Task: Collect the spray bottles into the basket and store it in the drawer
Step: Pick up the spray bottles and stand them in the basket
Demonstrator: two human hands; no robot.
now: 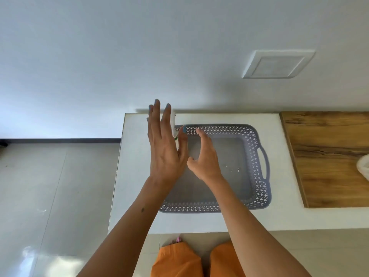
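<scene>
A grey perforated basket (pixel 257 156) with side handles lies on the white cabinet top (pixel 135 176); nothing shows inside it. A white spray bottle (pixel 173 124) stands at the basket's far left corner, mostly hidden behind my left hand (pixel 165 148). That hand is raised flat in front of the bottle with its fingers spread, the thumb reaching round the bottle's right side. My right hand (pixel 203 156) hovers over the basket's left part, fingers loosely curled and holding nothing.
A wooden board or worktop (pixel 327 156) adjoins the cabinet on the right, with a white object (pixel 364 166) at the frame edge. A white wall with a square vent (pixel 277 64) rises behind. Tiled floor (pixel 50 186) lies to the left.
</scene>
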